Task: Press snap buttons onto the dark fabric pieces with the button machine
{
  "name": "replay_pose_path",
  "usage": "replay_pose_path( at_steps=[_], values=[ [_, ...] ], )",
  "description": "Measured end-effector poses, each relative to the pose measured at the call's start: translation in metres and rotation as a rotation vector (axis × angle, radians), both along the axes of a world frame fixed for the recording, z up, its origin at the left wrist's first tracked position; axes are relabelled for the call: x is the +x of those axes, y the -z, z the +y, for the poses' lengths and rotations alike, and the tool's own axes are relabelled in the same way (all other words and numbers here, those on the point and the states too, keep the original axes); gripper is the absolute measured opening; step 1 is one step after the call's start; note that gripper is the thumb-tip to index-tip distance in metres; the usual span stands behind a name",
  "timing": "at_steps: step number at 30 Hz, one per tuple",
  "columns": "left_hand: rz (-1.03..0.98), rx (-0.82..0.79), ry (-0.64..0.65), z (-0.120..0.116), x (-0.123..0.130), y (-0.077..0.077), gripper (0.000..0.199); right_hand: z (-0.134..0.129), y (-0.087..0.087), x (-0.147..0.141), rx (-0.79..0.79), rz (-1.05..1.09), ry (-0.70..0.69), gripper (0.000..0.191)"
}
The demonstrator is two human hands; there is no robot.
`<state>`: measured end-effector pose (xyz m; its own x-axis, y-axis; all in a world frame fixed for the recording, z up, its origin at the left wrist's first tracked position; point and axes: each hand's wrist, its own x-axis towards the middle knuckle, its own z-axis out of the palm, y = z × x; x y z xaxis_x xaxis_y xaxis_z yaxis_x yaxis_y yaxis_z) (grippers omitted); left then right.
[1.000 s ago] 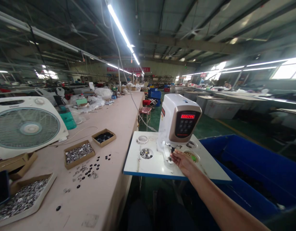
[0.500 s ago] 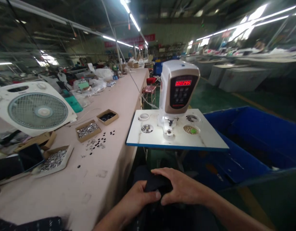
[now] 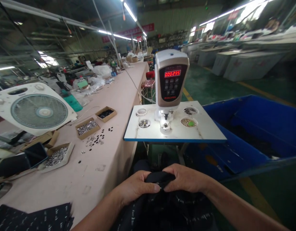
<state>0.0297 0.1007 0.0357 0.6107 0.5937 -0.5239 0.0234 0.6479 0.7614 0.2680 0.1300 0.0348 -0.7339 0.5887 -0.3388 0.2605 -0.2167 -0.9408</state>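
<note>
A black garment with small white print (image 3: 167,213) lies bunched across my lap. My left hand (image 3: 138,186) grips its folded edge, thumb on top. From the other side my right hand (image 3: 187,178) pinches the same edge, its thumb close to the left thumb. A small bright spot shows on the cloth between the thumbs, too small to identify. The fingers under the fabric are hidden. Beyond my hands stands a white snap-fastening machine (image 3: 172,80) with a red lit display, on a white blue-edged tabletop (image 3: 143,134) with round cups of small metal parts.
On the long table (image 3: 109,176) at left are boxes of metal snap parts (image 3: 87,128), a box of black parts (image 3: 106,114), loose pieces, a fan (image 3: 43,110) and printed black cloth (image 3: 37,218). A blue bin (image 3: 249,160) stands at right.
My right hand has closed onto the garment's edge, its fingers nearer the cloth than before. Both thumbs now press at the fold. The camera view has shifted slightly.
</note>
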Motion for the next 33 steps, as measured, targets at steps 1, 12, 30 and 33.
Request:
replay_pose_path(
  at_steps=[1,12,30,33],
  values=[
    [0.007,0.004,-0.003,0.001,0.002,0.0,0.046,-0.001,0.001,0.002,-0.001,0.012,0.009,0.03],
    [0.259,0.543,0.038,0.036,0.018,-0.016,0.032,0.014,-0.016,0.011,0.29,-0.104,0.213,0.034],
    [0.067,0.195,-0.048,0.04,0.03,-0.011,0.038,0.002,0.007,0.009,-0.123,0.132,0.379,0.018],
    [0.016,0.146,-0.082,0.039,0.036,-0.009,0.036,-0.001,0.014,0.008,-0.216,0.242,0.442,0.024]
  ],
)
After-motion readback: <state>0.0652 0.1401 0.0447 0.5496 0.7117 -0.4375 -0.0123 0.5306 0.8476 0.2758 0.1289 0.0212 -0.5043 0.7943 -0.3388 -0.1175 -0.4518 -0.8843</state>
